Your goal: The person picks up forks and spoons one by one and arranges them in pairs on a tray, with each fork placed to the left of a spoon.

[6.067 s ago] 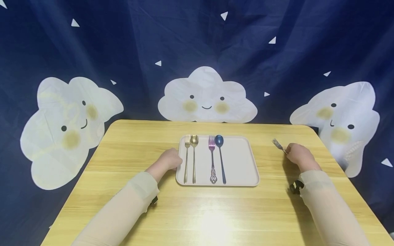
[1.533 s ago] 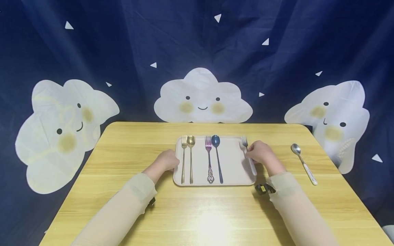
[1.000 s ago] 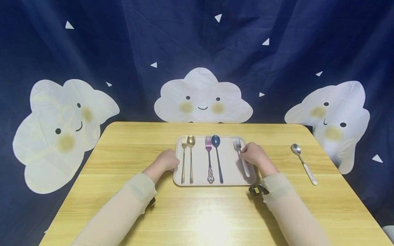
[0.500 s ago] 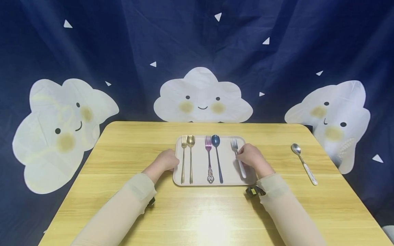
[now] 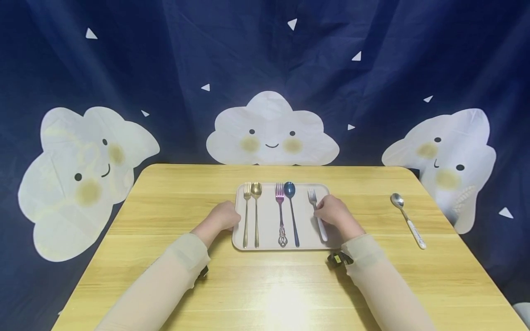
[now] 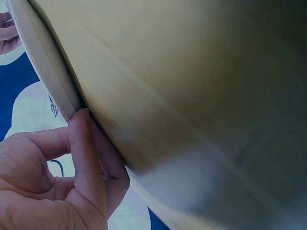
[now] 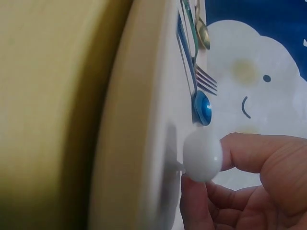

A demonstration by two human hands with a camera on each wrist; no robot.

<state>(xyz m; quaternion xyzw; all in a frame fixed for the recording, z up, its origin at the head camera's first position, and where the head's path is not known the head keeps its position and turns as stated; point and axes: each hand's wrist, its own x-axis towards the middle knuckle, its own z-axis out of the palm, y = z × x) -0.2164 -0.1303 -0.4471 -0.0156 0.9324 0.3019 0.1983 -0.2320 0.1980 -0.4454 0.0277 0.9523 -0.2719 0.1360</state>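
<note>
My right hand (image 5: 333, 211) pinches a fork (image 5: 321, 230) with silver tines and a white handle over the right part of the pale tray (image 5: 265, 225). In the right wrist view the handle's rounded white end (image 7: 203, 155) sits between thumb and fingers, close above the tray surface. At the tray's left edge, my left hand (image 5: 223, 215) grips the rim with curled fingers, as the left wrist view shows. On the tray lie a gold fork (image 5: 246, 216), a gold spoon (image 5: 256, 216), a purple fork (image 5: 281, 216) with an ornate handle and a blue spoon (image 5: 292, 214), all tines and bowls away from me.
A silver spoon (image 5: 407, 220) with a white patterned handle lies on the wooden table (image 5: 165, 202), right of the tray. A dark blue curtain (image 5: 182, 55) with cloud faces hangs behind the table's far edge.
My right hand has brought the white-handled fork from the table leftward over the tray, and lately eased it slightly further left. The left hand stays at the tray's edge.
</note>
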